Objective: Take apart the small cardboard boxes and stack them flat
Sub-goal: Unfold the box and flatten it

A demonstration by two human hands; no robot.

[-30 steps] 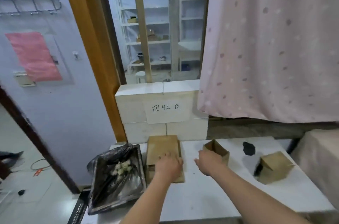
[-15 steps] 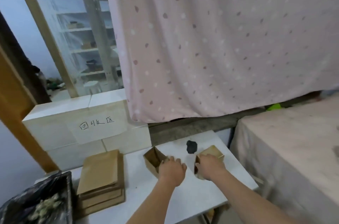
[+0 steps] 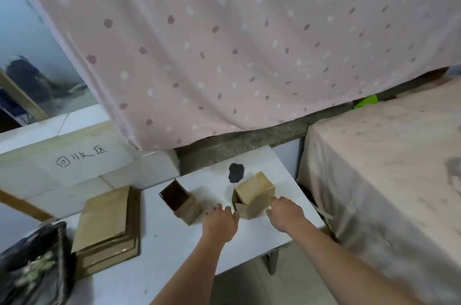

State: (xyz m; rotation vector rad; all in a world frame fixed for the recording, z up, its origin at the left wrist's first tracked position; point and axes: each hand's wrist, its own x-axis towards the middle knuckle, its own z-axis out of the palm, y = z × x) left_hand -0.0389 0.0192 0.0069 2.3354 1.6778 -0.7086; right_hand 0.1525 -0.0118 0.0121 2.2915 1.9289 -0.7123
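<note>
At the far left we see a black bag, cut off by the frame edge, with pale scraps inside that are too blurred for us to name. Just beside it on the white surface lies the stack of flattened boxes, plain brown cardboard sheets piled in several layers, the top sheet smooth and unmarked. Behind the stack stands a white block wall bearing a paper label with handwriting.

Near the middle of the surface we find the open box, tipped so that its dark hollow faces up and to the left; its lower walls are light brown. Our left hand lies palm down just right of it, with its fingers curled under; whether they touch either box or hold anything we cannot tell.

Next comes the closed box, a brown cube tilted on the surface, with a flap loose at its near left corner. A dark patch marks the surface behind it. Our right hand rests against the box's right side; its fingers are hidden behind the hand, so we cannot tell their hold.

Above hangs a pink spotted curtain, and at the far right a cloth-covered bed runs out of the frame.
</note>
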